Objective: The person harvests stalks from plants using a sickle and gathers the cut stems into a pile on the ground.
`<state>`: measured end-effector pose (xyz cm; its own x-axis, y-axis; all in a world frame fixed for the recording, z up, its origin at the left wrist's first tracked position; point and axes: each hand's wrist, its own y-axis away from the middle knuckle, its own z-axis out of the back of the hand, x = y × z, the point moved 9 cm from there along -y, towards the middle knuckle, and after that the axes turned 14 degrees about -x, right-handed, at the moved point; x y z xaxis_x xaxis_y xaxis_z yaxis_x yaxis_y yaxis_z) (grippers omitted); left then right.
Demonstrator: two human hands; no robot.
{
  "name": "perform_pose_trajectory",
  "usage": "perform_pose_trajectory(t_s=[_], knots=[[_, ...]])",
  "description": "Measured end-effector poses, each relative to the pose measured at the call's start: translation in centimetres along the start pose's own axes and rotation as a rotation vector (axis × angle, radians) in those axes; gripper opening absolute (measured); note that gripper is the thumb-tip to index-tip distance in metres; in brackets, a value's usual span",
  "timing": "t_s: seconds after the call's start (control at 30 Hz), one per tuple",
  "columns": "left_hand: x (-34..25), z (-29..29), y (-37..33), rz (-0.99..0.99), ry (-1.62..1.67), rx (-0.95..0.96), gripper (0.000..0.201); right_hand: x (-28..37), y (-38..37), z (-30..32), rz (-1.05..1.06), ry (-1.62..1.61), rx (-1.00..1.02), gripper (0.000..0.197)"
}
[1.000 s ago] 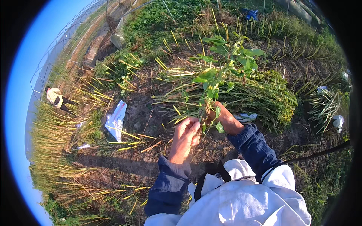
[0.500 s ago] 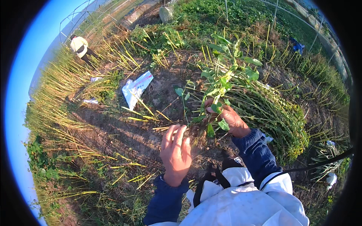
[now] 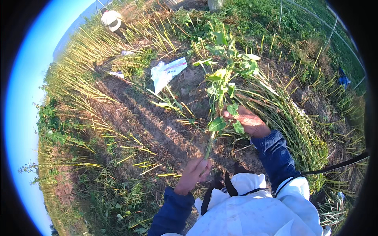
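Both of my hands are on a leafy green vine [image 3: 217,124] with broad leaves, held up in front of me. My left hand [image 3: 193,174] is closed round the lower end of its stems. Higher up, my right hand [image 3: 249,121] is also closed on the stems, its fingertips partly hidden behind leaves. Beyond and to the right of my right hand lies a large pile of cut stalks [image 3: 289,114], pale at one end and greener at the other.
A white plastic bag [image 3: 167,74] rests on the soil ahead. Cut stubble [image 3: 145,147] sticks up at left, beside standing dry stalks [image 3: 75,86]. A person [image 3: 112,19] bends far off at left. A blue item [image 3: 343,80] lies at far right, near metal poles [image 3: 280,13].
My left hand, open and apart before, has come down and closed on the stem ends. The vine is drawn out between my hands. The view has shifted, moving the surroundings rightward and up.
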<state>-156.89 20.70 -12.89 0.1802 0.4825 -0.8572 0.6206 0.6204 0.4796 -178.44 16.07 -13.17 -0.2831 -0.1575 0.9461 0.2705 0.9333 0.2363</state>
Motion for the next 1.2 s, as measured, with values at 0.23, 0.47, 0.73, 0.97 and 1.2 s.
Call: perform_pose_trajectory(t_s=[0.23,0.47,0.73,0.97,1.2], knots=[[-0.6,2.8,-0.2,-0.379,-0.730,-0.406,0.021,8.4,3.5,5.6,0.632,0.592,-0.613,0.018],[-1.4,1.2,1.6,-0.636,-0.999,-0.450,0.019,6.0,2.7,-8.5,1.132,1.132,0.307,0.026],[-1.1,2.2,4.6,-0.689,-1.193,-0.500,0.016,-2.3,1.7,-11.6,0.536,0.764,1.026,0.024],[-0.5,3.0,6.0,-0.667,-1.212,-0.552,0.014,-2.2,2.3,-12.1,0.603,0.844,0.668,0.021],[-0.8,3.6,7.1,-0.716,-0.926,-0.455,0.021,-0.1,5.9,-12.7,0.592,0.643,0.811,0.022]])
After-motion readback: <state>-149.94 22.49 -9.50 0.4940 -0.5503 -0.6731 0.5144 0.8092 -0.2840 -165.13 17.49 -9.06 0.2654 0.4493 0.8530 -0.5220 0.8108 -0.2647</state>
